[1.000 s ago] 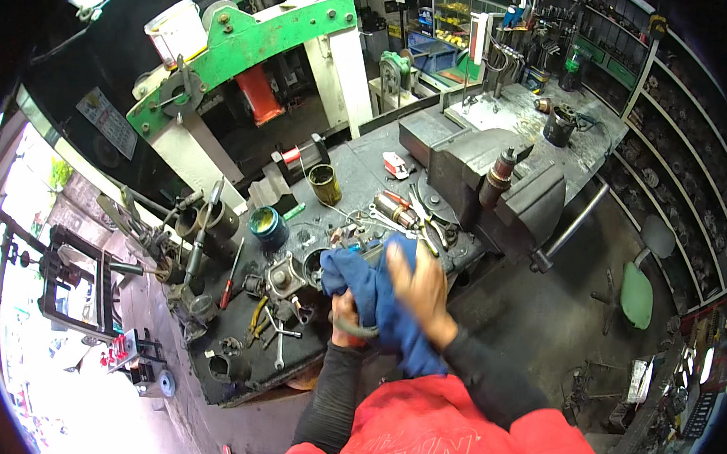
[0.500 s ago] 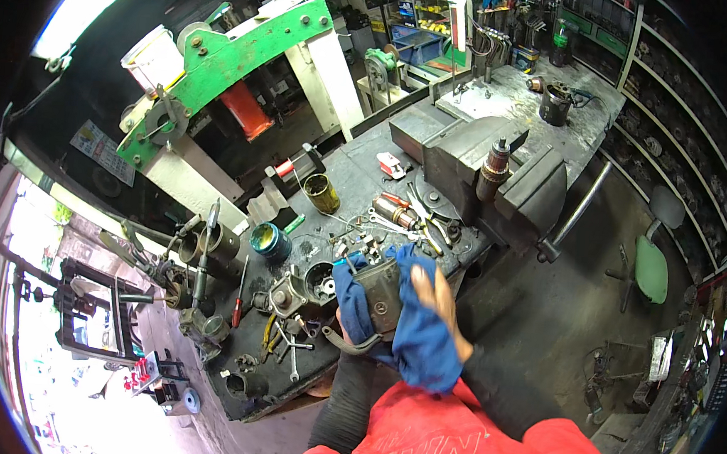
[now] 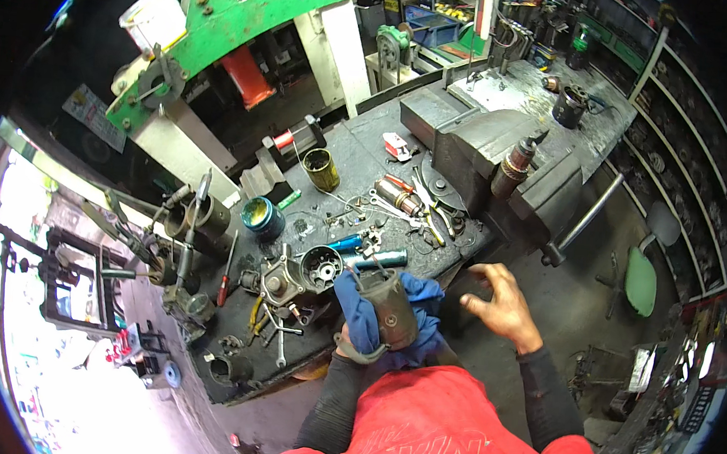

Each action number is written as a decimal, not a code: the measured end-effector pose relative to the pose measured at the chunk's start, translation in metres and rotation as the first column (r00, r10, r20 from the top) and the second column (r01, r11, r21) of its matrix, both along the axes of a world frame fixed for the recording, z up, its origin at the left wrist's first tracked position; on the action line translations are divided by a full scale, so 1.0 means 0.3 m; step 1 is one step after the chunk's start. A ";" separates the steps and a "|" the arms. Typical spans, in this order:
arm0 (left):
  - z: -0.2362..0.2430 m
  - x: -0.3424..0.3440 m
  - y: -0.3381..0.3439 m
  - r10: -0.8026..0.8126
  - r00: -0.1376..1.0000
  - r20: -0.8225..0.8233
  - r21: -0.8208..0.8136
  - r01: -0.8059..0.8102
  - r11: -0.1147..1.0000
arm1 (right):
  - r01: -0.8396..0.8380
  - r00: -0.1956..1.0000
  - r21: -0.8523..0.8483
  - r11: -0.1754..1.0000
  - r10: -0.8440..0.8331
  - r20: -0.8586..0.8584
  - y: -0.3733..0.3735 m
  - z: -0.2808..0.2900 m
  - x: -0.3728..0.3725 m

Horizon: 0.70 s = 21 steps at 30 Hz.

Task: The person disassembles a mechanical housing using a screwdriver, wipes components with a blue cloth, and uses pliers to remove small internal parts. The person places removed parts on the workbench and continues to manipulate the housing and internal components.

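A dark cylindrical motor housing [image 3: 392, 314], with leads at its top, is held close in front of me at the bench edge. A blue cloth [image 3: 361, 317] wraps around its sides and hangs behind it. My left hand [image 3: 345, 342] grips the housing from the lower left, its fingers mostly hidden by housing and cloth. Apart to the right, my right hand [image 3: 504, 309] is open and empty, thumb and fingers spread. Just left of the housing, a round metal end piece [image 3: 321, 266] and a cast gear cover [image 3: 278, 283] lie on the bench.
A bench vise [image 3: 488, 156] clamps a copper-wound armature [image 3: 513, 168]. Another armature [image 3: 398, 197] lies among wrenches and pliers. A yellow-stained can [image 3: 321, 171], a blue jar [image 3: 262, 218] and a red screwdriver [image 3: 223, 289] stand or lie leftward. A green press frame [image 3: 233, 40] rises behind.
My right hand has come off the blue cloth and moved right, opening. The cloth has dropped behind the housing, uncovering more of it. My left hand keeps its hold.
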<state>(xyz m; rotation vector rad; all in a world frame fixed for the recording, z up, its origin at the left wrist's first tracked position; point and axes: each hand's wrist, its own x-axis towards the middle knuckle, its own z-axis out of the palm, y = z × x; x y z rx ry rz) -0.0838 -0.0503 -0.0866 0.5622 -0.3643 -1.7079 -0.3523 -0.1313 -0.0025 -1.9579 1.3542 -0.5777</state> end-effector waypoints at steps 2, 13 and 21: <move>-0.012 -0.012 0.027 0.001 0.998 0.057 0.028 -0.003 1.000 | -0.270 0.907 0.285 0.920 0.144 0.395 0.050 0.029 0.034; -0.128 -0.048 0.139 0.179 0.978 0.110 0.198 -0.198 0.960 | -0.083 0.936 0.288 0.954 -0.025 0.352 0.214 -0.057 0.239; -0.222 -0.094 0.244 0.062 0.982 0.177 0.350 -0.122 0.929 | -0.197 0.944 -0.054 0.979 0.205 0.258 0.152 -0.017 0.266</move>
